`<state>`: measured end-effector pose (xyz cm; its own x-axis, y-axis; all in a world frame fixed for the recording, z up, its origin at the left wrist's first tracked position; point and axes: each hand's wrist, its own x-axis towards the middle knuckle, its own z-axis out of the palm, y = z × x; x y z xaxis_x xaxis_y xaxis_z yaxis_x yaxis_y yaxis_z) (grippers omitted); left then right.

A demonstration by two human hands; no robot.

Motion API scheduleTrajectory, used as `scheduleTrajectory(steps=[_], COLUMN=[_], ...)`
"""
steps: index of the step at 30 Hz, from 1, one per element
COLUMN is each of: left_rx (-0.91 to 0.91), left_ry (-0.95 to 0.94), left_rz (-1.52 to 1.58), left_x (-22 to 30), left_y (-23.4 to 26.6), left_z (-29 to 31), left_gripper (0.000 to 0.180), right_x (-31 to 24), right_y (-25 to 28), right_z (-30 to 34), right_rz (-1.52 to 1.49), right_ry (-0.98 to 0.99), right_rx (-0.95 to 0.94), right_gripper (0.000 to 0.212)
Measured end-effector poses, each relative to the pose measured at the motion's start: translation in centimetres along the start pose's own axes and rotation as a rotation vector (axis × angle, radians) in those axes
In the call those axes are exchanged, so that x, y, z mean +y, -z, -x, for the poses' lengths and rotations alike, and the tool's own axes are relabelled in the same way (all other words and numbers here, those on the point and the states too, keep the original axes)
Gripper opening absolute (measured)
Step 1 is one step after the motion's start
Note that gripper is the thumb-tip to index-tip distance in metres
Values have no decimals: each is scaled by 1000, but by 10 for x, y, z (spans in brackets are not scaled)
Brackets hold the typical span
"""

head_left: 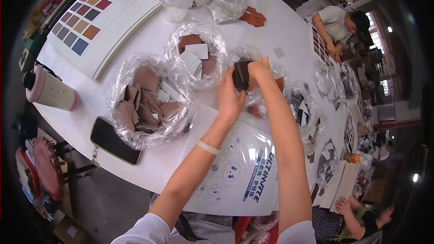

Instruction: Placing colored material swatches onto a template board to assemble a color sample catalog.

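Observation:
Over the middle of the white table, a small bunch of dark brown swatch pieces (242, 74) sits between my two hands, above an opened clear plastic bag. My left hand (229, 97) grips the bunch from its left and near side, thumb at its lower edge. On the other side, the fingers of my right hand (259, 70) close on its right edge; their tips are partly hidden. Just left of my hands is a clear bag (174, 40) of brown and white pieces. A larger bag (118, 83) nearer to me holds mauve-brown pieces standing on edge.
Sample boards with coloured squares (101, 29) lie at the far left. A tumbler (52, 90) and a phone (115, 140) are near the left edge. Under my forearms lies a printed plastic sheet (199, 185). More bags (307, 108) line the right, where two people (334, 27) work.

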<state>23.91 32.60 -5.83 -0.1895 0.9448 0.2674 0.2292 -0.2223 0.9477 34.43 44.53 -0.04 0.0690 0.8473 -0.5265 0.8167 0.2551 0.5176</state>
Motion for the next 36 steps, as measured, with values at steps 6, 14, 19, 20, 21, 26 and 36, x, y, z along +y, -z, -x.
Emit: scheduleTrajectory(steps=[6,14,19,20,21,26,36], left_rx=[-2,72,68,62,56,44,42], left_ry=[33,-68,-58,-46,-34,-37,-77], left_rz=[30,-25,-46,-20,6,63,64], left_x=[3,6,1,1,0,0,5], left_y=[-2,-2,-3,-3,-3,-5,-2], left_z=[0,0,0,0,1,1,-2], left_gripper=[81,87,91,92,93,93,87], right_x=[25,31,14,9,4,-5,1], right_y=[-16,-42,-25,-22,-25,-55,-42], right_z=[8,63,96,102,102,98,73], right_rz=[-188,-621,-1060,-1130,-1129,-628,-1054], right_ry=[35,121,-71,-90,-92,368,221], right_rx=[87,833,1056,1172,1171,870,678], right_gripper=[58,23,22,22,22,30,35])
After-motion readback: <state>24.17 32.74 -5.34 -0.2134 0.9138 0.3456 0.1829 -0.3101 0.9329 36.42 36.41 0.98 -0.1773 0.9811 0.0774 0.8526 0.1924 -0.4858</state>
